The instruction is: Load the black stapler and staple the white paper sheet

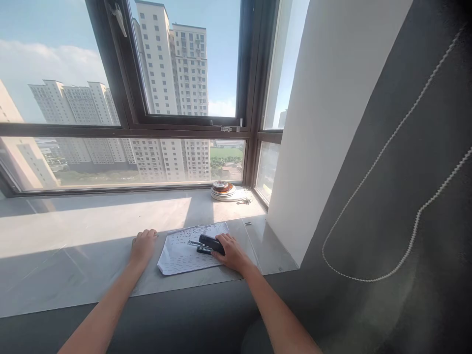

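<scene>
My right hand (231,251) is closed around the rear of a black stapler (211,243), whose jaws stand apart with a metal strip showing between them. Under the stapler lie white paper sheets (177,258) with dark lines of writing, slightly creased at the edges. To the left of the paper, my left hand (143,244) rests on the sill with its fingers curled. A tiny bit of something shows at its fingertips, too small to name.
The pale stone sill (92,263) runs below the window. Stacked round plates or lids (223,191) stand in the back corner, with small dark items (244,201) beside them. Small metallic strips (248,223) lie nearer. A beaded cord (372,280) hangs at right.
</scene>
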Action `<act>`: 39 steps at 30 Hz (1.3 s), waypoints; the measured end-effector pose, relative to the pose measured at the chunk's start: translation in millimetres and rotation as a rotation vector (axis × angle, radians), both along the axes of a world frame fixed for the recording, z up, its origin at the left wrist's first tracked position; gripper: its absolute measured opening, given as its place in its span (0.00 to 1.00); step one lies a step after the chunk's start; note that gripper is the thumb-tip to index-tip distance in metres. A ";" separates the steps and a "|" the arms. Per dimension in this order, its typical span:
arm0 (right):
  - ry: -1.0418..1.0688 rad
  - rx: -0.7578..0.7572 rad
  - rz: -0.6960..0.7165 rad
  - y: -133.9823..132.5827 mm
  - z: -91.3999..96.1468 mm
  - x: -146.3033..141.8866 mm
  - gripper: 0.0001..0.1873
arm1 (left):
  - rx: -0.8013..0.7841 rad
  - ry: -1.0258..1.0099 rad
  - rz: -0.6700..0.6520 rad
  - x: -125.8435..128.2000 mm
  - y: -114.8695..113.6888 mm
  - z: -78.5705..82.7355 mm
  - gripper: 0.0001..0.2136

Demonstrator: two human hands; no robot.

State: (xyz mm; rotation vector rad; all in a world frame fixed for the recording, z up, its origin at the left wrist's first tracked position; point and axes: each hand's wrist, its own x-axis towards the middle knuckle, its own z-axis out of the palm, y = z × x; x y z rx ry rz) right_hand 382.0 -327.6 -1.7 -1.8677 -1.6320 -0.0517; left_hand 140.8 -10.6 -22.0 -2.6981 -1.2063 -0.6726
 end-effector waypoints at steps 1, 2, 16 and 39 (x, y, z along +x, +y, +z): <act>-0.023 -0.009 -0.011 0.4 -0.1 -1.1 0.16 | -0.002 0.005 0.002 0.9 -1.4 1.4 0.15; -0.039 -0.017 -0.019 1.0 -0.2 -2.0 0.15 | -0.005 0.007 0.010 1.7 -2.8 3.1 0.15; -0.068 -0.028 -0.045 2.3 0.3 -1.5 0.14 | 0.111 -0.486 -0.589 25.2 -84.1 30.5 0.10; -0.058 0.047 -0.052 5.0 -9.1 8.0 0.14 | -0.026 -0.063 -0.654 71.3 -117.3 22.0 0.14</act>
